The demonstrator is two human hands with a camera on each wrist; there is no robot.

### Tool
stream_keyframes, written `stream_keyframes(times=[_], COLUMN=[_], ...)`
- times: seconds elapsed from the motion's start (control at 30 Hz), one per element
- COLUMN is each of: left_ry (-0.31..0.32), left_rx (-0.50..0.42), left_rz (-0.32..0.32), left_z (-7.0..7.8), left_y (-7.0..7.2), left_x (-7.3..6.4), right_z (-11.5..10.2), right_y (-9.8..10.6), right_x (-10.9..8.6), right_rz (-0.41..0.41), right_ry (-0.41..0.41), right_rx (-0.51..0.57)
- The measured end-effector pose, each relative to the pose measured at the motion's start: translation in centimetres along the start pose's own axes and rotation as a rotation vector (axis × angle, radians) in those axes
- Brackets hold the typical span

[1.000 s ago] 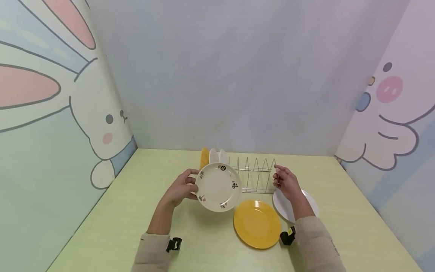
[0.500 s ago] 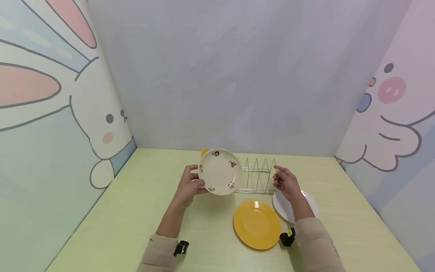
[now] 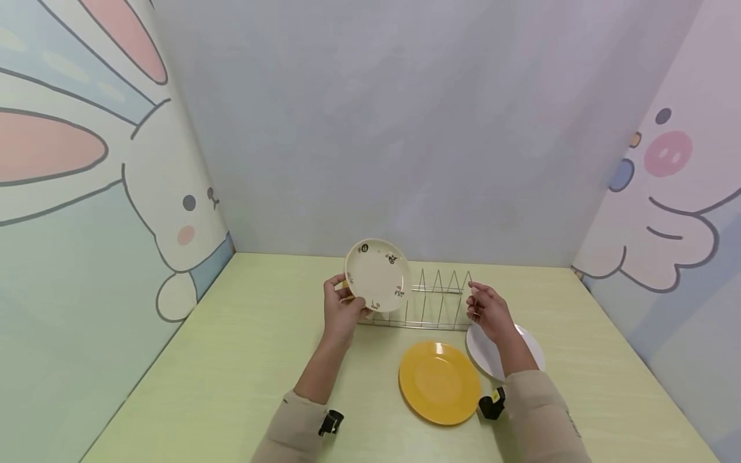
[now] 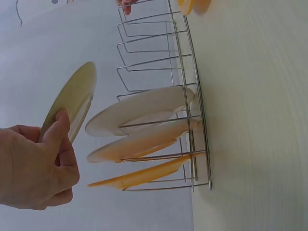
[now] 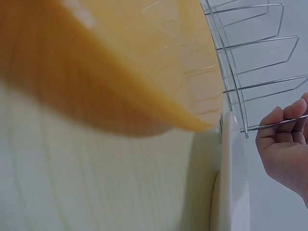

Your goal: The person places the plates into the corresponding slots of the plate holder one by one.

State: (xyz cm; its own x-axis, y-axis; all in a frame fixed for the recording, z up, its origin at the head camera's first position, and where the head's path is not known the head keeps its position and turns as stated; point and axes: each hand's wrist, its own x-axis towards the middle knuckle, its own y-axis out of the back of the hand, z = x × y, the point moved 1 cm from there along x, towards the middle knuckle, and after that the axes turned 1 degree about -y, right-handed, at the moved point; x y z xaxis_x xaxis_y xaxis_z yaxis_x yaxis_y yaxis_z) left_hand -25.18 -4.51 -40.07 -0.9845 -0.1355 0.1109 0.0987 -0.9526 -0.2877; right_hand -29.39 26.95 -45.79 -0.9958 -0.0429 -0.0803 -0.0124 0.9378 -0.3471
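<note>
My left hand (image 3: 341, 315) pinches the rim of a cream plate (image 3: 377, 276) with small printed pictures, thumb on its face. The plate is tilted and held up over the left part of a wire dish rack (image 3: 437, 328). In the left wrist view, that plate (image 4: 77, 91) hangs apart from the rack, beside the slots. Two pale plates (image 4: 139, 108) and a yellow plate (image 4: 144, 174) stand in the slots there; the head view mostly hides them. With curled fingers, my right hand (image 3: 491, 315) grips the wire at the rack's right end.
A yellow plate (image 3: 440, 384) lies on the table in front of the rack. To its right is a white plate (image 3: 528, 344), partly under my right forearm. Bare slots run along the rack's right part. A grey wall (image 3: 370, 128) rises behind the table.
My left hand has carried the cream plate up, away from me and slightly right, from in front of the rack to above its left part. My right hand stays on the rack.
</note>
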Motion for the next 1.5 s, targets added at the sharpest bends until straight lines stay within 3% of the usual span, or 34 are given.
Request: stream_keyframes(times=[0.3, 0.47, 0.83, 1.27, 1.37, 1.5], left_ry=[-0.101, -0.144, -0.336, -0.389, -0.416, -0.405], left_rx=[-0.08, 0.005, 0.144, 0.283, 0.317, 0.347], left_rz=[0.105, 0.162, 0.218, 0.265, 0.257, 0.22], left_z=[-0.5, -0.9, -2.2, -3.7, -3.9, -4.4], left_y=[-1.7, -2.5, -4.5, -6.0, -6.3, -6.6], left_x=[0.4, 0.5, 1.2, 0.6, 0.4, 0.1], right_z=[0.0, 0.3, 0.0, 0.3, 0.4, 0.6], right_y=[-0.1, 0.2, 0.2, 0.3, 0.4, 0.6], right_x=[0.1, 0.5, 0.7, 0.5, 0.5, 0.5], right_rz=[-0.003, 0.003, -0.009, -0.009, -0.015, -0.018], right_ry=[0.001, 0.006, 0.02, 0.009, 0.013, 0.019], right_rx=[0.004, 0.005, -0.004, 0.017, 0.02, 0.029])
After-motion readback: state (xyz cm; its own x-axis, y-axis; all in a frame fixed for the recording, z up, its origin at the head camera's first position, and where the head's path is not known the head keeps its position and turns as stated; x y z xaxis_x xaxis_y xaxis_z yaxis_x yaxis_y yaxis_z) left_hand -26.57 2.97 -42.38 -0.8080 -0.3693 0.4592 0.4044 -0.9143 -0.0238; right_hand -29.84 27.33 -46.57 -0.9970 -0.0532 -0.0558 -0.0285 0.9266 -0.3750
